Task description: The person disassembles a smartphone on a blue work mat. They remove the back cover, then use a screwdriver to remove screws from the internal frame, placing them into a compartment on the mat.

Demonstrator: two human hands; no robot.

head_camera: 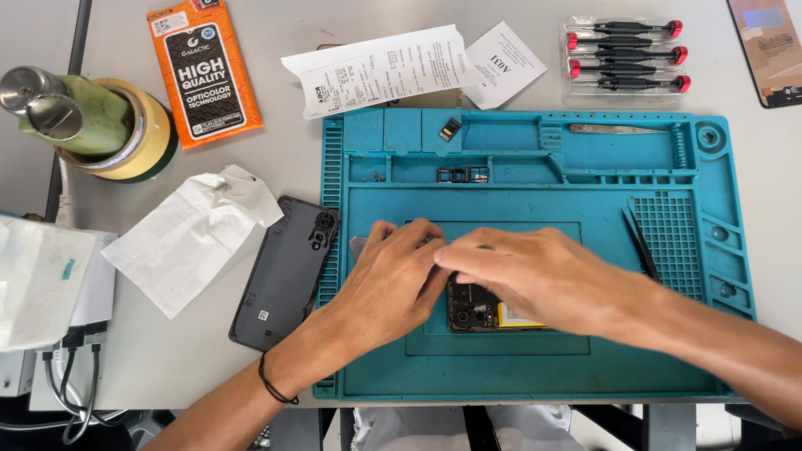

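An opened phone [489,311] lies on a blue work mat [535,367], its dark inner parts and a yellow battery label showing. My left hand [393,280] rests on the phone's left end, fingers curled over it. My right hand [530,276] reaches across from the right and covers most of the phone, fingertips pinched together near my left fingers. Whether the right fingers hold a small tool or part is hidden. The phone's dark back cover [284,271] lies just left of the mat.
Black tweezers [642,242] lie on the mat's right side, small parts [462,174] in its upper trays. A screwdriver set [625,54], paper slips [384,67], an orange packet [205,71], tape rolls [125,134] and a white tissue [188,238] lie around it.
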